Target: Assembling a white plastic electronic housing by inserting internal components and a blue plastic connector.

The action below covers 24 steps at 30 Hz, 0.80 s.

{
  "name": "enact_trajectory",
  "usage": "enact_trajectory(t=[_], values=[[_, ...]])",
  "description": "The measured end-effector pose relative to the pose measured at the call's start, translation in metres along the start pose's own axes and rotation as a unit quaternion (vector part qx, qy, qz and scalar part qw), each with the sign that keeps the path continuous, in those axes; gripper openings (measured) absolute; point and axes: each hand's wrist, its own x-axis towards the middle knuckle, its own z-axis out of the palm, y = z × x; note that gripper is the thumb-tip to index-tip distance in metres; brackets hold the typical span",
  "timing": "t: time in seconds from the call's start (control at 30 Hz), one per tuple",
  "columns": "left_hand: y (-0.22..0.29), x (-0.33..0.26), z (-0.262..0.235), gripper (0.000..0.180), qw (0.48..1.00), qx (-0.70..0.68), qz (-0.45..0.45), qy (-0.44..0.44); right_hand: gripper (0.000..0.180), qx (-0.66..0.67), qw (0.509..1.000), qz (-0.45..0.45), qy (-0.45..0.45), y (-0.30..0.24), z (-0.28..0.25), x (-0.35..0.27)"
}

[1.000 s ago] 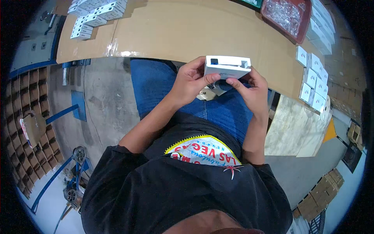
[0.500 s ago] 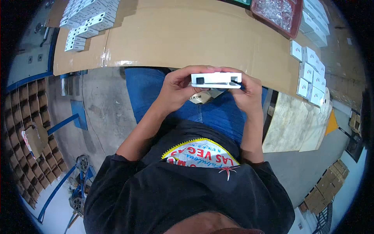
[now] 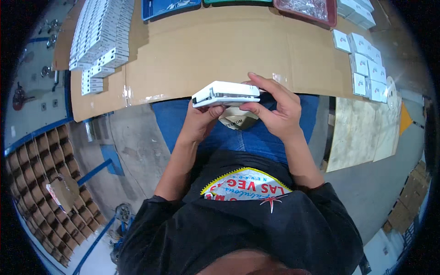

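Note:
A flat white plastic casing is up in front of my lap, by the near edge of the table. Its two halves stand slightly apart, and a dark gap with something inside shows along the side toward me. My left hand grips its left end, thumb underneath. At the right end, the thumb of my right hand presses the lower edge, while the index finger sticks out above the corner; the other fingers are partly hidden. Below the casing, a rounded beige thing with dark lettering shows between my thighs.
Cardboard covers the table. White cases are stacked in rows at the far left. More white boxes lie at the right. Along the back stand a blue tray, a green tray and a dark red tray with clear pieces.
The view has shifted, showing more of the table's back. The casing has tilted and moved left relative to my hands. My right hand's index finger has lifted off its end.

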Motion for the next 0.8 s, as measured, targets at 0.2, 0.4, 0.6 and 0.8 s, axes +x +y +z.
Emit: enact_trajectory(t=[0.2, 0.4, 0.6, 0.8], values=[[0.001, -0.001, -0.013, 0.057, 0.999, -0.011, -0.027, -0.016, 0.050, 0.124, 0.988, -0.053, 0.070, 0.001, 0.018, -0.004], [0.008, -0.001, -0.012, 0.068, 0.998, -0.004, -0.028, -0.063, 0.049, 0.131, 0.989, -0.039, 0.057, -0.010, 0.014, -0.008], [0.009, -0.004, -0.006, 0.059, 0.997, -0.027, 0.018, -0.069, 0.045, 0.121, 0.989, -0.037, 0.079, -0.012, 0.016, -0.011], [0.011, -0.004, -0.003, 0.061, 0.998, -0.008, 0.028, -0.060, 0.042, 0.138, 0.987, -0.053, 0.059, -0.007, 0.013, -0.013]])
